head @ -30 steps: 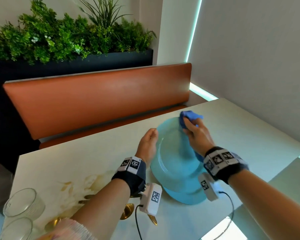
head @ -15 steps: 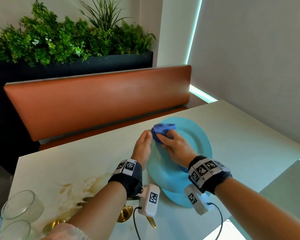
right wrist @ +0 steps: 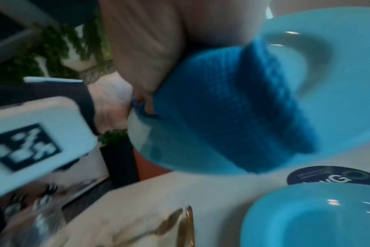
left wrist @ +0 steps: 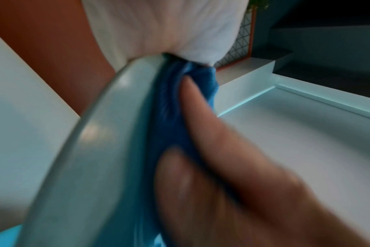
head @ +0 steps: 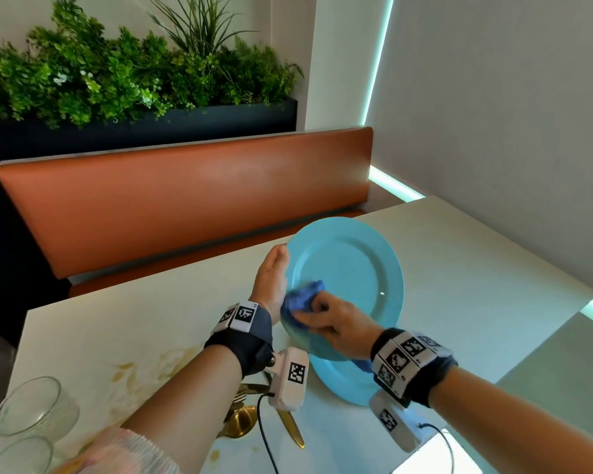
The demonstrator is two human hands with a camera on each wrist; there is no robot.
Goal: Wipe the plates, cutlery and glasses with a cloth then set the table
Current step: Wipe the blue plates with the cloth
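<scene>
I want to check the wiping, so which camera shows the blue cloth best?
The right wrist view: the blue cloth fills the frame, pressed on the held plate. The head view shows it bunched in the right hand; the left wrist view is blurred.

A glossy, smooth turquoise plate (head: 353, 268) is seen, rubbed by a nubbly blue cloth (head: 302, 301). Shiny gold-toned metal cutlery (head: 290, 427) and clear glass tumblers (head: 36, 405) are carried on a smooth, pale, marble-patterned bench (head: 476, 268). The seat back (head: 185, 196) is upholstered in smooth leather-like material.
</scene>
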